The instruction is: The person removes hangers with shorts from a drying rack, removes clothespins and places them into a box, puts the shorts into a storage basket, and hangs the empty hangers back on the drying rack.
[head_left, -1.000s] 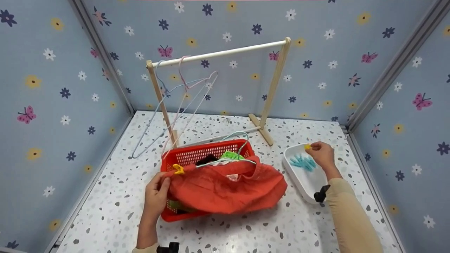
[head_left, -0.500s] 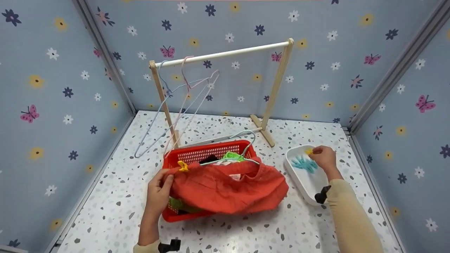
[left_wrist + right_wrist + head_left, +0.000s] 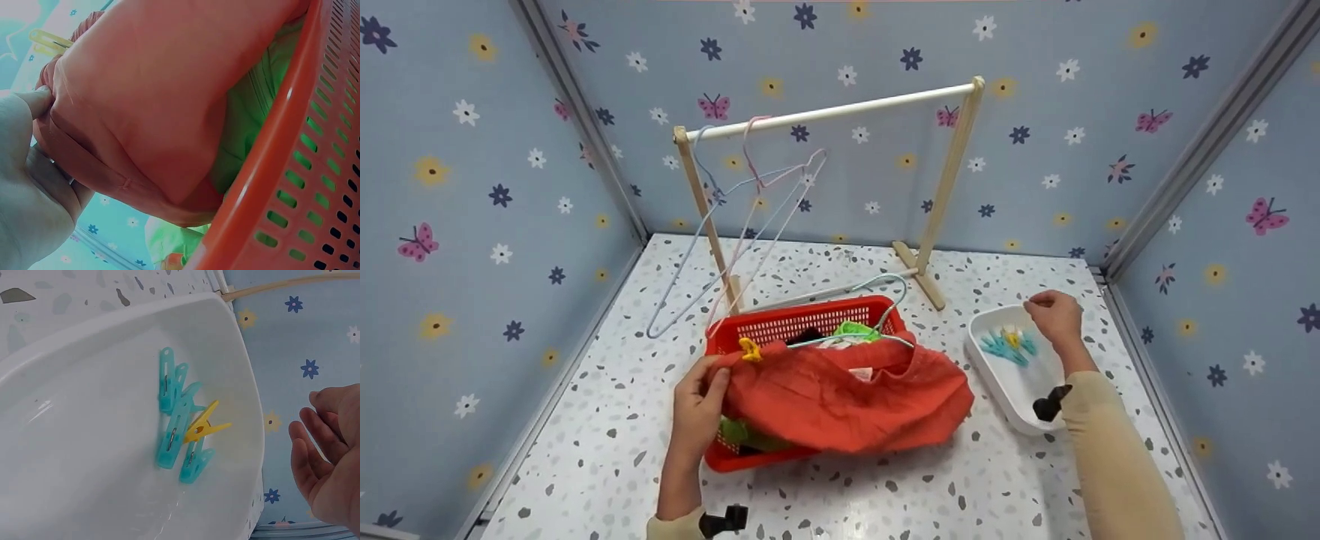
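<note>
My left hand [image 3: 696,409] grips the edge of a red garment [image 3: 847,412] between thumb and fingers. A yellow clothespin [image 3: 750,349] is clipped on the garment near that hand; in the left wrist view the clothespin [image 3: 52,41] shows just beyond the thumb. Inside the garment is a light green hanger [image 3: 897,304], its hook sticking up. Over the far end of a white tray [image 3: 1026,386], my right hand [image 3: 1057,322] holds nothing, its fingers loosely bent. Several teal clothespins [image 3: 175,430] and one yellow clothespin [image 3: 199,429] lie together in the tray.
Below the garment stands a red basket [image 3: 718,459] with green and black clothes [image 3: 739,433] in it. Behind is a rack [image 3: 847,110] of white bar and wooden posts, with a blue hanger [image 3: 675,274] and a pink hanger [image 3: 749,154] on it. Patterned walls surround the floor.
The yellow clothespin that my right hand pinched now lies among the teal ones in the tray. The right hand has risen slightly away from it. My left hand keeps its grip on the garment.
</note>
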### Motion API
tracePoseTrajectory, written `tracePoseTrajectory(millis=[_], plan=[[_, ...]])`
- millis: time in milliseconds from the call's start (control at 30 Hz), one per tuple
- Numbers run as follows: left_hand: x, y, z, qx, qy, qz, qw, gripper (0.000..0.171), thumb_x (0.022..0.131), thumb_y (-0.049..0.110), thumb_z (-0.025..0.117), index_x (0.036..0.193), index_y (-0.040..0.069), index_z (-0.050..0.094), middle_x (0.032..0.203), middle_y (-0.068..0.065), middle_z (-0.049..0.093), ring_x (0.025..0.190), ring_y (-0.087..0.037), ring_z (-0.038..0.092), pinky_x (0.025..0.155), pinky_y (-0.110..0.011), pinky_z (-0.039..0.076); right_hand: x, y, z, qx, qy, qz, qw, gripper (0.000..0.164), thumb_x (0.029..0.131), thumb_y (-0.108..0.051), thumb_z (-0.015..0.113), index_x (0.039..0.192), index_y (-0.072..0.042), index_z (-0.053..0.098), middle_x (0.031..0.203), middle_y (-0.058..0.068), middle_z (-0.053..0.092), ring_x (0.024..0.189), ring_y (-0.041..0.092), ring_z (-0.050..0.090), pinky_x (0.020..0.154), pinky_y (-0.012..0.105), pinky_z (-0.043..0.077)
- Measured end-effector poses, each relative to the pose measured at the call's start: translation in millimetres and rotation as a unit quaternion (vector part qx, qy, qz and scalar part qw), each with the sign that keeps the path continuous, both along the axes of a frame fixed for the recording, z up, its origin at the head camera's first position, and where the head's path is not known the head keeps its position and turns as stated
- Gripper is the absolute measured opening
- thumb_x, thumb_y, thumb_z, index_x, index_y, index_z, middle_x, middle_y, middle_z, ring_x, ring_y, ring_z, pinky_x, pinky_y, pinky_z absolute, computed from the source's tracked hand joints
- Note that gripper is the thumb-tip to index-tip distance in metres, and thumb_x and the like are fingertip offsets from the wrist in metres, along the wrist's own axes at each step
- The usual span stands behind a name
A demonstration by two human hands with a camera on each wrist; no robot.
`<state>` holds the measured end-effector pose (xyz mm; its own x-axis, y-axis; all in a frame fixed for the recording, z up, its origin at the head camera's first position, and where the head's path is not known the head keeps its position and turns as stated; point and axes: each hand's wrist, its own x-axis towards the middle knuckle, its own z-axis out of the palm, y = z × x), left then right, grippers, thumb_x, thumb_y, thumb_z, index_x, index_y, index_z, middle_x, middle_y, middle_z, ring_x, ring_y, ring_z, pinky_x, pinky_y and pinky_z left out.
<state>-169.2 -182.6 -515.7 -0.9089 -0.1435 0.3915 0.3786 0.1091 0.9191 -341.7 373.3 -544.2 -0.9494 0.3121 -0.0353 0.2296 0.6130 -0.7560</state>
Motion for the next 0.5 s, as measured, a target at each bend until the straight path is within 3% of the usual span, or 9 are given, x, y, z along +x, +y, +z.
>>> tracePoseTrajectory(millis=[133,267,500], plan=[[6.0,6.3,17.3,-0.001,-0.006,0.008,0.9999,0.018,0.096,-0.002,0.056,0.11,-0.005,0.066,0.098,-0.01,0.065,0.077,-0.016,0.053,0.06,-0.021,0.045,0.8,-2.1,7.6,-0.023,0.015,-0.006,1.0,0.033,0.098,-0.029,0.058,0.116,-0.002,0.062,0.107,0.015,0.061,0.094,0.025,0.06,0.078,0.034,0.048],[7.4,7.9,20.3,-0.003,-0.001,0.025,0.9997,0.017,0.095,-0.001,0.059,0.11,-0.004,0.067,0.091,-0.011,0.062,0.071,-0.016,0.05,0.055,-0.021,0.041,2.4,-9.2,22.5,-0.042,0.044,-0.007,0.998,0.032,0.098,-0.03,0.058,0.116,-0.004,0.062,0.106,0.012,0.061,0.093,0.023,0.061,0.078,0.031,0.048],[12.6,11.2,23.3,-0.006,-0.004,0.062,0.9981,0.019,0.093,0.002,0.064,0.111,-0.003,0.07,0.089,-0.007,0.066,0.066,-0.015,0.051,0.053,-0.02,0.042,14.9,-33.2,62.9,-0.083,0.122,0.009,0.989,0.029,0.097,-0.031,0.061,0.111,-0.006,0.064,0.101,0.01,0.064,0.093,0.024,0.061,0.076,0.024,0.048]])
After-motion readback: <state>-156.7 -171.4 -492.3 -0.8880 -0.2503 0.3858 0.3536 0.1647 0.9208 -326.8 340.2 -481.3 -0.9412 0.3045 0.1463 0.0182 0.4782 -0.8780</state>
